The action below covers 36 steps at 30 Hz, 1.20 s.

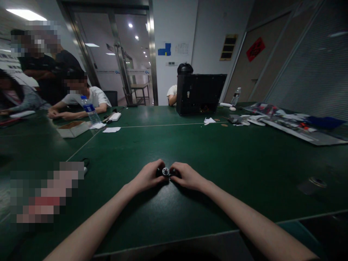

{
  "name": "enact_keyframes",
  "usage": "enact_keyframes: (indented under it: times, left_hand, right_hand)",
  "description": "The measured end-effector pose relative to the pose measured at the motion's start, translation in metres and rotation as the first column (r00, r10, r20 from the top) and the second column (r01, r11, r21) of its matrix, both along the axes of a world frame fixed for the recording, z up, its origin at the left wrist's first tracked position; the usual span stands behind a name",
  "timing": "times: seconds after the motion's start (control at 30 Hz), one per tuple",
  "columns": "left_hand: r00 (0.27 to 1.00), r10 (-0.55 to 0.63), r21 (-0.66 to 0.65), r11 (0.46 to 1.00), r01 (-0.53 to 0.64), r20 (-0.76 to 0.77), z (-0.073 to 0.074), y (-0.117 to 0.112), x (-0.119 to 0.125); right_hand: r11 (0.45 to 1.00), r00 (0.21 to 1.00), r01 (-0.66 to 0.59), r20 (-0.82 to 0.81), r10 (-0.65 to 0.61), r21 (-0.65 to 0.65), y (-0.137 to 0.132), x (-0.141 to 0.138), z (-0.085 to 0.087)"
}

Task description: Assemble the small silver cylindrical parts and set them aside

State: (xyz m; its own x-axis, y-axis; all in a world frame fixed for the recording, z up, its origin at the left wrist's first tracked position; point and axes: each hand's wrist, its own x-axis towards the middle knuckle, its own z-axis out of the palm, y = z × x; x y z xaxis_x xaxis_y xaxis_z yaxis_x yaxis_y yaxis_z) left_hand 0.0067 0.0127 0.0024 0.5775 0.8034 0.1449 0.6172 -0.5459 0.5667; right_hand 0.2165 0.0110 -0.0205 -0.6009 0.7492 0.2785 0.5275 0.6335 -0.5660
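Low over the middle of the green table [152, 141], a small dark object with a round, pale-rimmed end [165, 171] faces me; dark spots ring its centre. Its exact kind is too small to tell. My left hand [150, 174] grips it from the left, thumb and fingers closed around its side. From the right, my right hand [186, 175] is closed in a pinch at its other side, with a dark bit showing between thumb and forefinger. Most of the object's body is hidden by my fingers.
A dark cylinder [312, 185] stands at the right. Ahead are a black box-like case [199, 94], a blue-capped bottle [91, 111] and an open white box [73, 129]. Flat boards and papers [293, 127] lie far right. Several people sit or stand beyond the table.
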Motion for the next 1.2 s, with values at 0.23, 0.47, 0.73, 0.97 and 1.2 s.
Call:
enact_keyframes:
  times: [0.23,0.47,0.73,0.97,1.2]
  left_hand:
    - [1.0,-0.014,-0.004,1.0,0.014,-0.008,0.003,-0.001,0.0]
    - [0.999,-0.038,0.024,0.999,0.038,-0.016,0.001,0.0,0.0]
    - [0.996,-0.047,0.09,0.995,0.054,-0.076,-0.001,-0.002,0.004]
    - [0.997,-0.079,0.078,0.994,0.081,-0.027,0.002,-0.004,0.002]
    - [0.994,-0.105,0.019,0.994,0.105,0.014,0.003,-0.003,0.001]
  right_hand:
    - [1.0,1.0,0.002,-0.003,-0.002,0.009,0.0,0.001,0.001]
    - [0.998,0.994,0.033,-0.105,-0.027,0.054,-0.006,0.0,0.013]
    - [0.994,0.987,0.011,-0.16,0.007,0.111,-0.006,-0.005,0.008]
    - [0.995,0.987,0.005,-0.162,0.011,0.102,-0.005,-0.004,0.007]
    - [0.994,0.987,-0.005,-0.161,0.022,0.108,-0.006,-0.005,0.009]
